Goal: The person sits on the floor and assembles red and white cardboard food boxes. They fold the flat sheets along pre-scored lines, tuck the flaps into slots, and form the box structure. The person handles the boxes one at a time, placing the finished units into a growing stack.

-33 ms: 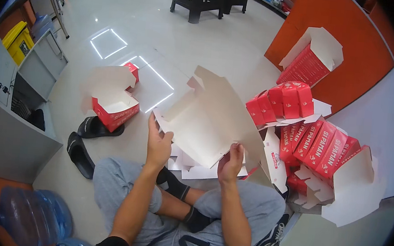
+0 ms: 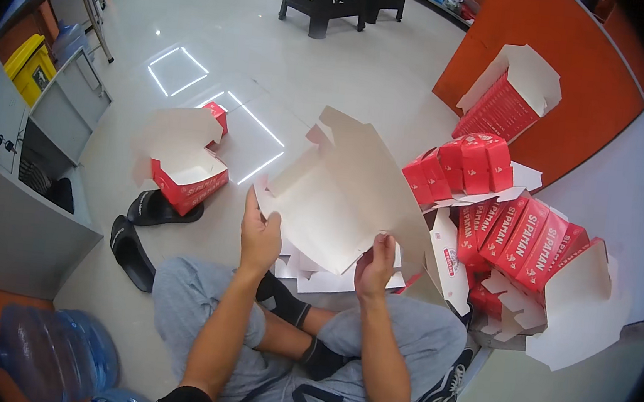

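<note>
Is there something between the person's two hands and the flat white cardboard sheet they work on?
No, nothing visible. The left hand grips the near left edge of the unfolded cardboard box blank, and the right hand pinches its lower right edge. Both touch it directly, above the stack of blanks on the lap.

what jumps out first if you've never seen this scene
The big unfolded white carton blank at centre, gripped by the left hand and right hand above the crossed legs. Next, the pile of red folded boxes on the floor to the right, and one open red box on the left beside black sandals.
</note>
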`<state>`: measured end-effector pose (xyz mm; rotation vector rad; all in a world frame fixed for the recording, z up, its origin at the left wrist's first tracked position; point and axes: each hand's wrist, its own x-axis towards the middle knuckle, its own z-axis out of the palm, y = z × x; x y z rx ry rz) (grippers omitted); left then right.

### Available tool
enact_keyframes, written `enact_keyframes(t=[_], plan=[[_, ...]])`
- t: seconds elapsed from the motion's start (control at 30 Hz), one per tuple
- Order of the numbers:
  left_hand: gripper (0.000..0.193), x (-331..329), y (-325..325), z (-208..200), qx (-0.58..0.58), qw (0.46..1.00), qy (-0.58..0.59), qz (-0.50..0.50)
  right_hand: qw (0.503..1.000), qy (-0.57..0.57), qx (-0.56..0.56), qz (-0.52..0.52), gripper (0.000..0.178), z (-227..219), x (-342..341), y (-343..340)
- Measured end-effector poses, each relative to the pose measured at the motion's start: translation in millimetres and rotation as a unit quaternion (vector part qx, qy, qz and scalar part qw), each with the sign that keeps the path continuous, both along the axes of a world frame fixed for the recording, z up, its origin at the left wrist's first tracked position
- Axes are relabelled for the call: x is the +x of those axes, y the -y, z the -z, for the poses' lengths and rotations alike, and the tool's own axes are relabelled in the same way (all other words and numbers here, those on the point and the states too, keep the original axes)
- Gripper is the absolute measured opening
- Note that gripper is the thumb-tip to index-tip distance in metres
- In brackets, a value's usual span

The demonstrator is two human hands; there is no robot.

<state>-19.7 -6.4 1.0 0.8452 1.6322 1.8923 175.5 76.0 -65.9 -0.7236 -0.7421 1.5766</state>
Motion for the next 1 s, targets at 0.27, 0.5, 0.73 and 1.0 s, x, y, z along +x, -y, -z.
enact_keyframes(t=[0.27, 0.5, 0.73, 1.0], plan=[[0.056, 19, 0, 15, -0.016, 0.888, -0.460, 0.007, 0.703, 0.559, -0.034, -0.438, 0.054, -30, 9, 9], [0.052, 33, -6, 25, 0.023, 0.850, -0.514, 0.113, 0.980, 0.014, -0.048, -0.190, 0.041, -67, 10, -1], [0.066, 39, 1, 20, -0.044, 0.846, -0.463, 0.262, 0.990, -0.005, -0.098, -0.105, 0.033, -30, 11, -2], [0.054, 39, 3, 14, -0.048, 0.854, -0.446, 0.262, 0.991, 0.031, -0.106, -0.069, 0.027, -34, -8, 18]])
